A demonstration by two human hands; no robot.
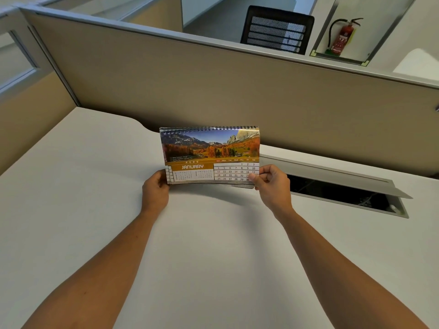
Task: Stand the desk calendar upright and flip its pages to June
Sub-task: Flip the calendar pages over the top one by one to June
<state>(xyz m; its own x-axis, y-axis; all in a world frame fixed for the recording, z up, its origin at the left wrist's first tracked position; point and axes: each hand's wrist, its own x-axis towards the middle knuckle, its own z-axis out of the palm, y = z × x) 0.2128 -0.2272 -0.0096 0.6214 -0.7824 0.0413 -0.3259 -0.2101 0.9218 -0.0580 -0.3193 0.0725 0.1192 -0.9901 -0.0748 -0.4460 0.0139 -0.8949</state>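
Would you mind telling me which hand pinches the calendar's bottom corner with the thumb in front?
The right hand: its thumb lies over the date grid on the calendar. The left hand only cups the opposite edge.

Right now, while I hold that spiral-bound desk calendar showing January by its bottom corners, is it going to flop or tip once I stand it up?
The spiral-bound desk calendar looks fairly stiff, staying flat between the left hand and right hand. Its loose page edges may fan. Probably light, so a nudge could tip it.

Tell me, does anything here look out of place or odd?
One thing: the cable hatch in the desk, right of the calendar, has its lid propped open, showing a dark cavity. The calendar itself looks undamaged, held by the left hand and right hand.
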